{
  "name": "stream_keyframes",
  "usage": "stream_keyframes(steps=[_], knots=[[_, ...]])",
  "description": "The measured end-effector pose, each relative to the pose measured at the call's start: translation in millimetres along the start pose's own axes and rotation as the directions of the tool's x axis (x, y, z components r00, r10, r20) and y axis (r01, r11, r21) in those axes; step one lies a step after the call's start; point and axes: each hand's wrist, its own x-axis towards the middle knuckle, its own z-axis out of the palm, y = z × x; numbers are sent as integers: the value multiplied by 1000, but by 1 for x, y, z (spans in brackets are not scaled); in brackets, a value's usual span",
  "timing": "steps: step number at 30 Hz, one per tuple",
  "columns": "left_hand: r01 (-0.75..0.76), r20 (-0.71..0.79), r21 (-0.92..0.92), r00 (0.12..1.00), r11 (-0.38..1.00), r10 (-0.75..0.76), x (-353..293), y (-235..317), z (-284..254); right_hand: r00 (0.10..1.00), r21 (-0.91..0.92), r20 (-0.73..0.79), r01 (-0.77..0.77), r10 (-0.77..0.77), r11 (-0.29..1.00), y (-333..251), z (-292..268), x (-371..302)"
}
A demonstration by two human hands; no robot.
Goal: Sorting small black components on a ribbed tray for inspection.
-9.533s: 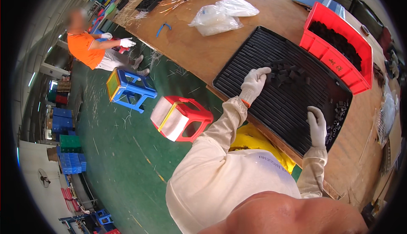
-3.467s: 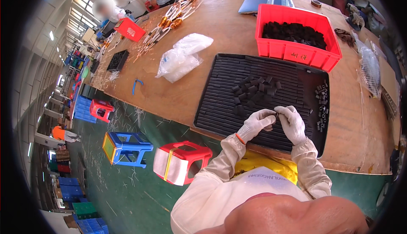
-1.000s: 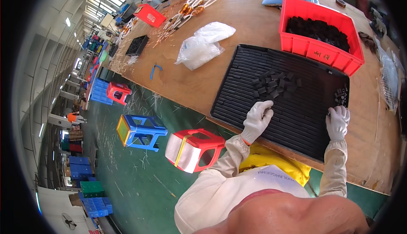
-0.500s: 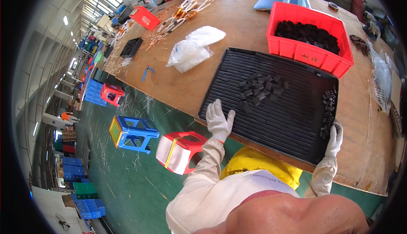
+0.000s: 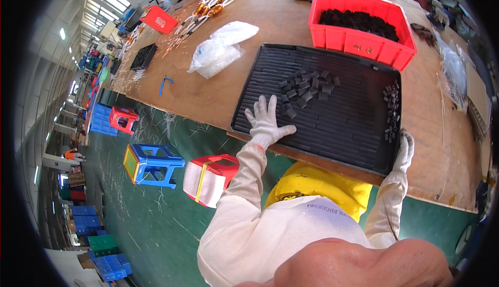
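Note:
A large black tray (image 5: 358, 146) lies at the table's near edge, its bottom lined with dark parallel rows. Left of its middle is a loose heap of short black pieces (image 5: 306, 90). Smaller dark ring-like pieces (image 5: 391, 111) gather along the right wall. My left hand (image 5: 267, 123), in a white glove, rests over the tray's near left part, fingers spread and nothing held. My right hand (image 5: 405, 149), gloved too, lies against the outside of the right wall near the front corner, fingers stretched out along it.
Behind the tray stands a red bin (image 5: 364, 45) full of black pieces. Clear plastic bags (image 5: 218, 53) and blue nippers (image 5: 165, 85) lie to the left. Stools, one blue (image 5: 156, 167) and one red-and-white (image 5: 205, 178), stand on the floor. Co-workers sit at the far end.
My left hand has moved from the tray's near left edge farther in over its surface, its fingers spreading wider. The right hand stays at the right wall. The whole view has shifted slightly.

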Motion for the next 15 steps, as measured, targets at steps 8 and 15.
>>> stream_keyframes(steps=[8, 15], knots=[[-369, -265, -54, 901, 928, 342, 35, 5, 28, 999, -93, -33, -14, 11, 996, -6, 1, 5], [-340, -231, -74, 920, 938, 315, 45, 43, 11, 999, 149, 29, -42, 38, 988, -6, -7, 4]])
